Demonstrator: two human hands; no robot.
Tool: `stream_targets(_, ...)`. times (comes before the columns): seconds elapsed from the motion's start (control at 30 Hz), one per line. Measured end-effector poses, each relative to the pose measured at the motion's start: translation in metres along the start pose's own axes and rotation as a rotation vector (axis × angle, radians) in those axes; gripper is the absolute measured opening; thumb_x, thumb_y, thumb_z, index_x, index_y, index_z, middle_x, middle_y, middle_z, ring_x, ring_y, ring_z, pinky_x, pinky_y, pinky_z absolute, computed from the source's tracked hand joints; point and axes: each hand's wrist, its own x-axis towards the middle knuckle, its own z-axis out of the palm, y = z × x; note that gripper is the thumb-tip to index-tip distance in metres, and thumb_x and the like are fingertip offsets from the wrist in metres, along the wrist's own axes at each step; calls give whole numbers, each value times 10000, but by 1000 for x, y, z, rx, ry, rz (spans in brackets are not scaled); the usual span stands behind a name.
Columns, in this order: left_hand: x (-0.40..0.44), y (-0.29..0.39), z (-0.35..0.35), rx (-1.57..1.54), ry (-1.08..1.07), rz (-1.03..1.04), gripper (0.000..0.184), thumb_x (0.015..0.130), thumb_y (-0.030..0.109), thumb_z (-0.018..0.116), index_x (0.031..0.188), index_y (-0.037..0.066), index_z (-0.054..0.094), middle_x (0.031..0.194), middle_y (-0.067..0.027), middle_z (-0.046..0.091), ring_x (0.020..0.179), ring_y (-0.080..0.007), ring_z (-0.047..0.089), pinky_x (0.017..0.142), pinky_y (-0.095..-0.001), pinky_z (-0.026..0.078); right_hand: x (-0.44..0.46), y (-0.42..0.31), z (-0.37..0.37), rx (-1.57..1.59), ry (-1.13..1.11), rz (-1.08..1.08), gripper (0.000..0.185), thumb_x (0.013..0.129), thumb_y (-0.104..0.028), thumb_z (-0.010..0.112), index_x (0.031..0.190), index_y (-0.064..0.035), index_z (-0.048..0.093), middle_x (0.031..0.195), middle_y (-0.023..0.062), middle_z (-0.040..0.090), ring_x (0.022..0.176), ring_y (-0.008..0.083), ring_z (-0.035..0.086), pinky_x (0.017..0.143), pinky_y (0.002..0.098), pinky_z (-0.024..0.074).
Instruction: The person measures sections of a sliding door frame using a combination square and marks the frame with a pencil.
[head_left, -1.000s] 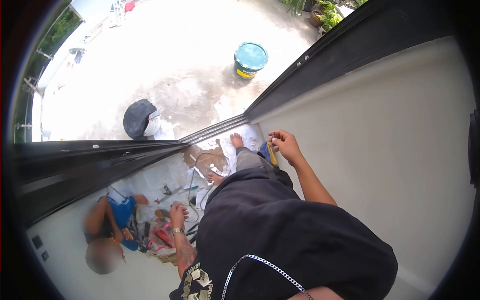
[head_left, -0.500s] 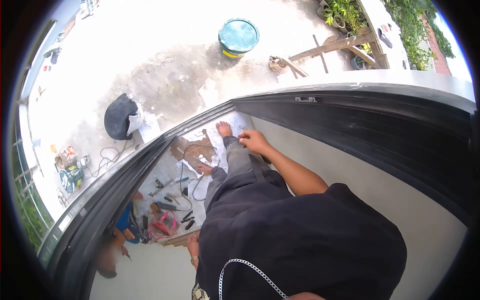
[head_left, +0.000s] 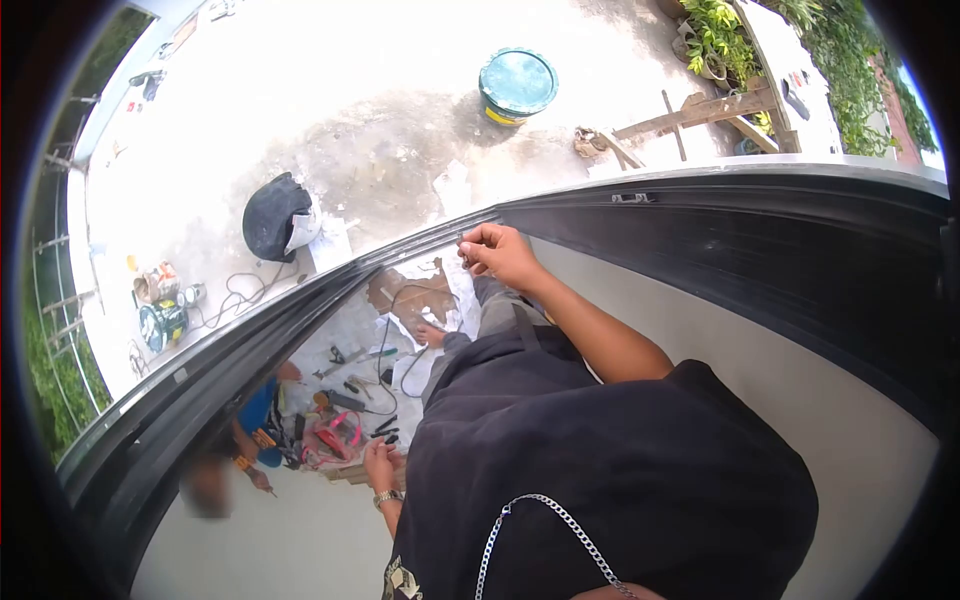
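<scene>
My right hand (head_left: pixel 503 260) is raised in front of me, close to the inner corner of the black metal frame (head_left: pixel 700 240). Its thumb and fingers pinch a small dark piece (head_left: pixel 462 248), too small to name. Lower down, my left hand (head_left: pixel 381 467), with a wristwatch (head_left: pixel 388 496) on the wrist, is beside my dark shirt. Its fingers look loosely stretched, with nothing visible in them. Near it on the floor lie several black tool-like pieces (head_left: pixel 386 428) and a pink strap or cord (head_left: pixel 345 428).
A co-worker in blue (head_left: pixel 258 415) is at lower left, one hand (head_left: pixel 258 480) low. Cardboard (head_left: pixel 425 297), a cable (head_left: pixel 400 375) and scattered tools cover the floor. Beyond the frame stand a lidded bucket (head_left: pixel 518 85), a black-and-white rounded object (head_left: pixel 277 220) and wooden boards (head_left: pixel 700 112).
My right hand has risen toward the frame's corner, showing the small piece it pinches. My left hand has come forward into fuller view. The view has shifted slightly.
</scene>
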Motion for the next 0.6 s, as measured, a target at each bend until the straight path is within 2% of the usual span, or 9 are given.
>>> stream_targets(0.13, 18, -32, -7, -38, -42, 83, 261, 994, 161, 503, 1209, 32, 580, 884, -62, 676, 689, -116, 624, 576, -267, 506, -12, -37, 27, 95, -48, -92, 165, 931, -128, 687, 1041, -10, 655, 907, 39, 683, 790, 112, 654, 681, 265, 543)
stream_targets(0.27, 135, -236, -40, 102, -77, 256, 230, 980, 159, 538, 1163, 32, 596, 879, -73, 676, 691, -131, 621, 565, -262, 491, -31, -43, 48, 115, -39, -164, 177, 934, -133, 686, 1052, -7, 649, 940, 47, 690, 809, 113, 655, 697, 271, 546)
stream_targets(0.4, 138, -261, -47, 260, -74, 315, 245, 978, 169, 531, 1178, 42, 591, 893, -76, 675, 701, -142, 630, 569, -281, 504, -60, -42, 67, 125, -15, -189, 186, 944, -138, 671, 1069, -4, 642, 953, 58, 692, 817, 120, 655, 714, 276, 553)
stream_targets(0.5, 128, -254, -54, 158, -83, 207, 257, 976, 177, 526, 1190, 49, 588, 903, -78, 674, 708, -150, 636, 573, -295, 513, -81, -37, 76, 168, 3, -232, 221, 930, -132, 688, 1085, 18, 641, 944, 56, 692, 806, 121, 653, 708, 279, 555)
stream_targets(0.6, 114, -229, -63, -75, -94, 16, 269, 974, 185, 521, 1201, 57, 585, 914, -80, 673, 715, -159, 643, 576, -309, 523, -101, -37, 88, 171, 33, -257, 229, 936, -144, 679, 1078, 28, 625, 958, 85, 689, 806, 139, 657, 729, 293, 568)
